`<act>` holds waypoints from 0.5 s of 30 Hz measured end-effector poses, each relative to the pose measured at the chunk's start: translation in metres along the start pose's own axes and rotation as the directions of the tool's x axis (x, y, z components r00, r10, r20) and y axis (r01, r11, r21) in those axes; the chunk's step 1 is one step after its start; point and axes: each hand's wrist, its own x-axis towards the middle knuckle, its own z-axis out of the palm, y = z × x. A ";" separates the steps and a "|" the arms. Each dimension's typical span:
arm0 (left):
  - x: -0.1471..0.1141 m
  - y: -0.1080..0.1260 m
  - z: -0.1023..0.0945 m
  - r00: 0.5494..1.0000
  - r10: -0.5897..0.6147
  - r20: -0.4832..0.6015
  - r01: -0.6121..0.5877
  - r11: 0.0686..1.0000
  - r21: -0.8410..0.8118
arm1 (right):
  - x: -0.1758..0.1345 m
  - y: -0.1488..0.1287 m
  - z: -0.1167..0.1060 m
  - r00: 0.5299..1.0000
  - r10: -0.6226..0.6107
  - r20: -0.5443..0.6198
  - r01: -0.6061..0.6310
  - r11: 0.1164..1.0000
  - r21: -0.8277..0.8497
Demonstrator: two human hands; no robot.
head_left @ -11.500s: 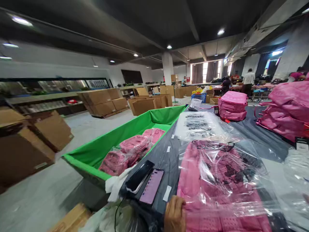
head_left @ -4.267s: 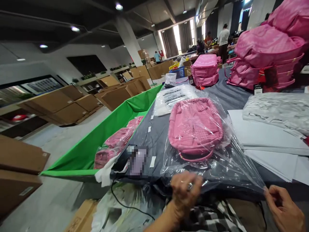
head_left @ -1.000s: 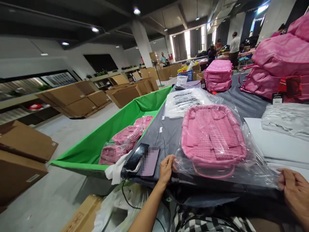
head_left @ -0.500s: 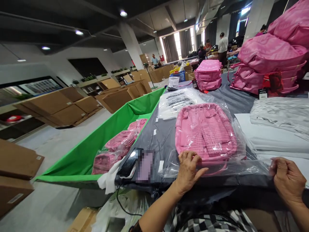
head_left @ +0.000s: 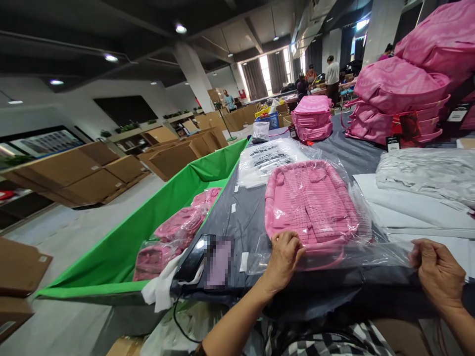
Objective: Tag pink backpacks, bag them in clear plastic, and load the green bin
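Note:
A pink backpack [head_left: 311,202] lies flat on the dark-covered table inside a clear plastic bag [head_left: 374,254], whose loose end reaches the table's front edge. My left hand [head_left: 284,259] is at the backpack's lower left, its fingers curled closed on the plastic. Off to the right, my right hand [head_left: 440,269] pinches the far corner of the bag's loose end between thumb and fingers. The plastic stretches between both hands. Beyond the backpack lies a stack of printed plastic bags [head_left: 272,158].
On the left, a green fabric bin [head_left: 111,257] holds several bagged pink backpacks. A phone [head_left: 195,257] sits at the table's left corner. White sheets [head_left: 386,202] and a pile of wrapped white material [head_left: 426,173] lie right, with stacked pink backpacks [head_left: 401,94] behind. People work far back.
My left hand's fingers and thumb have drawn together on the plastic, where the thumb stood apart before. My right hand keeps its pinch. The whole view has shifted slightly.

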 end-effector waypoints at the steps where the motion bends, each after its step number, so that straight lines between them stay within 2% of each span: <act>1: 0.006 -0.003 -0.001 1.000 0.006 0.019 -0.005 1.000 -0.020 | 0.001 0.000 0.000 1.000 0.003 -0.003 -0.003 1.000 0.009; 3: 0.018 -0.008 -0.004 0.998 0.000 0.071 0.009 0.993 -0.118 | 0.005 0.001 0.002 0.999 0.032 0.012 -0.032 0.999 0.028; 5: 0.027 -0.013 -0.007 0.991 -0.013 0.137 0.051 0.960 -0.274 | 0.010 0.002 0.007 0.992 0.099 0.074 -0.102 0.994 0.035; 7: 0.031 -0.016 -0.007 0.983 -0.016 0.183 0.088 0.913 -0.398 | 0.014 0.000 0.012 0.968 0.210 0.139 -0.216 0.976 0.031; 10: 0.032 -0.018 -0.008 0.978 -0.012 0.208 0.109 0.879 -0.464 | 0.021 -0.009 0.013 0.917 0.353 0.184 -0.364 0.931 0.029; 12: 0.031 -0.019 -0.008 0.975 -0.013 0.221 0.120 0.869 -0.480 | 0.030 -0.012 0.001 0.920 0.344 0.190 -0.349 0.937 -0.004; 15: 0.031 -0.019 -0.009 0.971 -0.025 0.238 0.142 0.861 -0.489 | 0.060 0.001 -0.046 0.962 0.219 0.160 -0.191 0.966 -0.174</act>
